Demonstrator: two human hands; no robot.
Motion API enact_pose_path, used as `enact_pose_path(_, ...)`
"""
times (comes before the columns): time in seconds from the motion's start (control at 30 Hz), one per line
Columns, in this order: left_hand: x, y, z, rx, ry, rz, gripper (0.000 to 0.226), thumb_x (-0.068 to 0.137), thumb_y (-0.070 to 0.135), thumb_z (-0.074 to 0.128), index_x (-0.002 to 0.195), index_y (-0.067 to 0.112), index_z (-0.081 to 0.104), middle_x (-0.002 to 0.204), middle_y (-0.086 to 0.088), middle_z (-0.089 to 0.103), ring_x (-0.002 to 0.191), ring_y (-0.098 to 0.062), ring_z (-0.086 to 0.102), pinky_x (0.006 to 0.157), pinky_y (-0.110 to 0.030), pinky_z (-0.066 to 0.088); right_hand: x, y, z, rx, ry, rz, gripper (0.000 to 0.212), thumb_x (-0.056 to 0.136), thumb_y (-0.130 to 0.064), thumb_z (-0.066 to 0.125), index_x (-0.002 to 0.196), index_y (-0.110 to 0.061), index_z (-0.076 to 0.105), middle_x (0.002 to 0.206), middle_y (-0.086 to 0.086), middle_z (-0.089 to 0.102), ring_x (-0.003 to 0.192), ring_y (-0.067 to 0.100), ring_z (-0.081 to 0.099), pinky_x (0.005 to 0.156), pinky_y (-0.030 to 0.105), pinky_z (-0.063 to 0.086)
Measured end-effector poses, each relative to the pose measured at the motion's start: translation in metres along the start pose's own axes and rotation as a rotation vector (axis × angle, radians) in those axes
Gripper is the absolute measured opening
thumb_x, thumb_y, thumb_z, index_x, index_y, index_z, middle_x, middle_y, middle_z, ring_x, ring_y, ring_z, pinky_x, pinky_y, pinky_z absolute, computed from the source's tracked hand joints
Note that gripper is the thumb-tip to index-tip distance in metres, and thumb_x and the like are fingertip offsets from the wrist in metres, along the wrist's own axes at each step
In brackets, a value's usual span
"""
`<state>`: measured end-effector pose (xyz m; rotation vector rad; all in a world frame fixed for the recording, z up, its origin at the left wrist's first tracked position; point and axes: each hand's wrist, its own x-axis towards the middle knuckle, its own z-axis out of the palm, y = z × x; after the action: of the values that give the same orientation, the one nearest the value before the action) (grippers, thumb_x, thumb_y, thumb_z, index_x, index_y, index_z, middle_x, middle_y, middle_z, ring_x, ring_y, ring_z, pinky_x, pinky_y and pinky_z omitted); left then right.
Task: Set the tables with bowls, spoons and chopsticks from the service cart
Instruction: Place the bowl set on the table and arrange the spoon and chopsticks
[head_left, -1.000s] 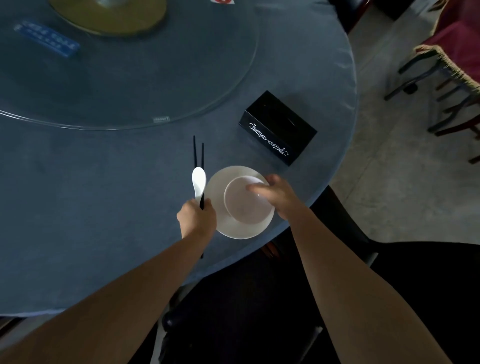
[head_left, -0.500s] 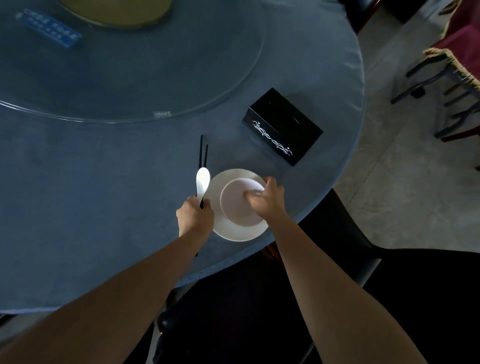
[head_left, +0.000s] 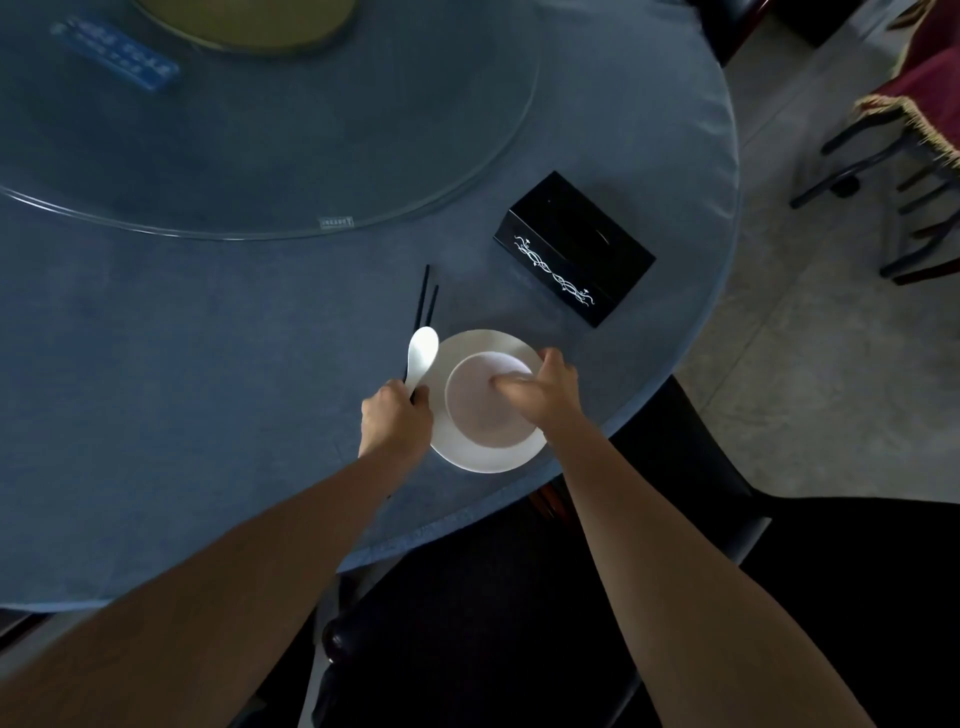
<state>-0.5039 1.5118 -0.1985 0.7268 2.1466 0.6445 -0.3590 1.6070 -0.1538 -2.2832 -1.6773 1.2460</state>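
A white bowl (head_left: 480, 410) sits on a white plate (head_left: 488, 454) near the front edge of the round blue table (head_left: 208, 364). My right hand (head_left: 540, 395) grips the bowl's right rim, thumb inside, fingers outside. My left hand (head_left: 397, 421), just left of the plate, holds a white spoon (head_left: 422, 353) together with a pair of black chopsticks (head_left: 425, 296). Their tips point away from me over the cloth; I cannot tell whether they touch it.
A black tissue box (head_left: 574, 249) with white ornament stands behind the plate to the right. A large glass turntable (head_left: 311, 130) fills the table's middle. A dark chair (head_left: 467, 597) is below me, and more chairs (head_left: 909, 130) stand on the floor at right.
The bowl and plate have shifted slightly left toward my left hand, and my right hand has moved further over the bowl's rim. My left hand keeps the spoon and chopsticks.
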Motion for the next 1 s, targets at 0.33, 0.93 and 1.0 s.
enact_pose_path(0.33,-0.027,0.018,-0.043,-0.313,0.022,0.040,0.030,0.096,0.032,0.041,0.079,0.014,0.058,0.062,-0.002,0.056,0.055,-0.023,0.051,0.052,-0.030,0.039,-0.041,-0.012,-0.034,0.080,0.200,-0.081,0.040,0.083,-0.039,0.059,0.116,-0.016,0.059,0.118,0.014,0.055,0.114,0.033,0.048,0.089,0.036,0.033)
enact_pose_path(0.93,-0.141,0.047,-0.081,-0.722,-0.625,0.168,0.039,0.105,0.027,0.038,0.102,-0.005,0.059,0.061,-0.011,0.060,0.045,-0.021,0.046,0.044,-0.026,0.040,-0.160,-0.026,-0.044,0.639,-0.244,-0.240,0.017,0.091,-0.014,0.067,0.096,0.001,0.074,0.091,0.024,0.071,0.075,0.036,0.069,0.086,0.049,0.058)
enact_pose_path(1.0,-0.145,0.046,-0.079,-0.697,-0.639,0.148,0.037,0.106,0.025,0.036,0.100,-0.001,0.062,0.069,-0.013,0.067,0.047,-0.021,0.052,0.045,-0.028,0.044,-0.160,-0.021,-0.047,0.661,-0.231,-0.236,0.015,0.089,-0.010,0.069,0.094,0.004,0.074,0.085,0.021,0.071,0.070,0.032,0.068,0.082,0.049,0.059)
